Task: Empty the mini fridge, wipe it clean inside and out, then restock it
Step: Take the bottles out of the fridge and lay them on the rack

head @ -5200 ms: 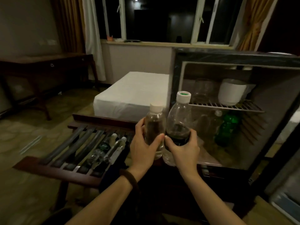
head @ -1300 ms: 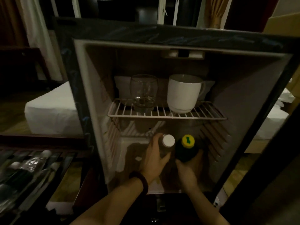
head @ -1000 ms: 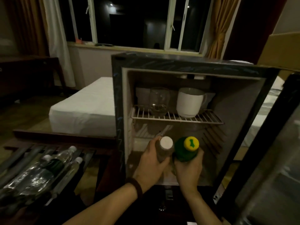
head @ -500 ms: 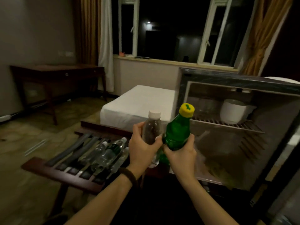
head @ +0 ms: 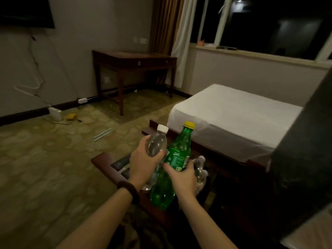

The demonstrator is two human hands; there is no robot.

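Head view: hands grip bottles (clear, green).

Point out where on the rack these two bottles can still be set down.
Free: the rack's near-left straps, between its wooden end rail and the left hand. Crowded: the far side under the right hand, where clear bottles already lie. Both hands are full, with the clear bottle and green bottle. The rest is hidden.
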